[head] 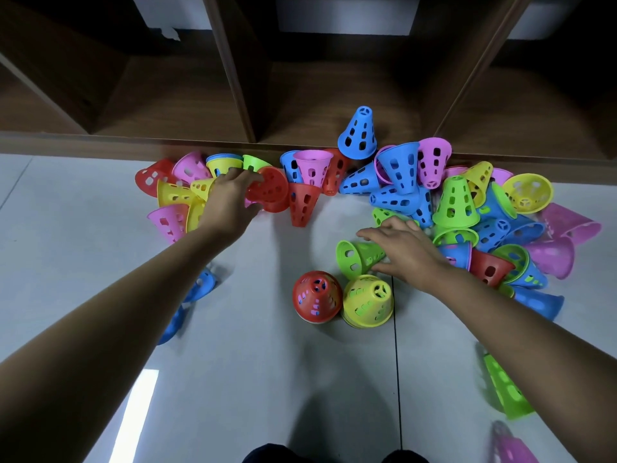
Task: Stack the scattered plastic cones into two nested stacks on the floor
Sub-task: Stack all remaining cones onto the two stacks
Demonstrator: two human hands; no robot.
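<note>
Grey floor (100,245) meets a wooden shelf (167,105) at the far side. At far left, the left hand (230,198) grips a red cone (270,190) at its rim. The right hand (409,253) closes loosely over the narrow end of a lying green cone (357,259), just beyond the red-topped stack (317,300) and the yellow stack (367,305).

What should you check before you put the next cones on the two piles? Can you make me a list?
1. Both piles standing upright, red-topped stack and yellow-topped stack: ok.
2. Left hand firmly holding the red cone: cannot tell; fingers touch its rim.
3. Right hand holding the green cone: cannot tell; it lies over the narrow end.
4. Green cone turned upright for stacking: not ok; it lies on its side.
5. All cones gathered: not ok; many loose cones lie by the shelf.
</note>
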